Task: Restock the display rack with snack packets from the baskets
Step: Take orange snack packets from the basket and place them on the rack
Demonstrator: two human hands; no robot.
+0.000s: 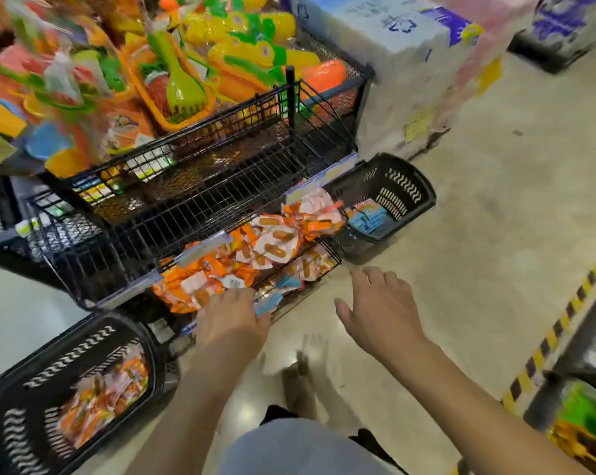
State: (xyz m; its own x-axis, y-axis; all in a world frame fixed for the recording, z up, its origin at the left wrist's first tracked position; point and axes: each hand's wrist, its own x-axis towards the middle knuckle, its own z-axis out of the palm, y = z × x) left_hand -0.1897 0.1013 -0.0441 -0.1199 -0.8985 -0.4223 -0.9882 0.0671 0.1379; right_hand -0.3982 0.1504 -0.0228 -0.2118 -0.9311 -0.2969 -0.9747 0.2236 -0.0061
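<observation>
The black wire display rack (pixel 200 200) has a lower shelf full of orange snack packets (pixel 272 241). My left hand (pixel 233 317) lies palm down at the front of that shelf. Its fingers curl over the packets, and a blue snack packet (pixel 268 301) sticks out at its thumb side, held there. My right hand (pixel 380 310) hovers over the floor to the right of the rack, fingers spread and holding nothing. A black basket (pixel 32 378) at bottom left contains orange packets (pixel 104 402). Another black basket (pixel 413 197) at the rack's right end contains blue packets (pixel 368 217).
The rack's upper wire shelf looks mostly bare. Bright plastic toys (pixel 187 63) fill the bins above and behind it. A wrapped pallet of goods (pixel 409 73) stands behind the right basket. A shelf edge with yellow-black tape (pixel 564 323) runs along the right. My feet stand on the smooth floor (pixel 478 217).
</observation>
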